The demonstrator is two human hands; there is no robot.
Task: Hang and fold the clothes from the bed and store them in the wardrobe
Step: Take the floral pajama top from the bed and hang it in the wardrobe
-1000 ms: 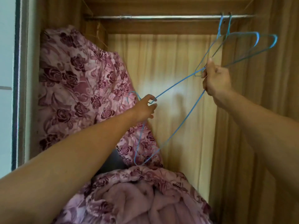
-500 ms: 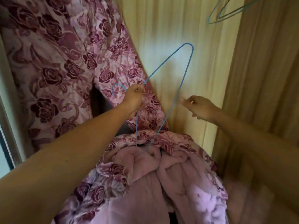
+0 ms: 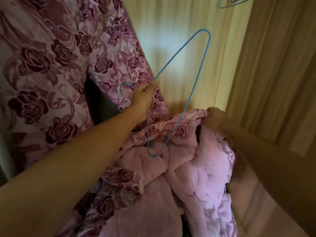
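Observation:
My left hand (image 3: 143, 98) grips a blue wire hanger (image 3: 203, 65) at its neck, the hook pointing left and the triangle hanging tilted in front of the wardrobe's back panel. My right hand (image 3: 215, 119) is blurred and low on the right, lying on the upper edge of a pink floral blanket (image 3: 196, 168) heaped in the wardrobe; how its fingers lie is unclear. The hanger's lower corner hangs just over that blanket.
A second floral blanket (image 3: 51, 65) stands upright against the left side. More blue hangers (image 3: 229, 1) hang at the top right. The wardrobe's wooden side wall (image 3: 277, 74) is on the right, with its light back panel (image 3: 179, 31) behind.
My left hand has pulled one hanger off the rail and brought it down. My right hand let go of the hangers, dropped and reached the heaped blanket's edge. The view tilted downward.

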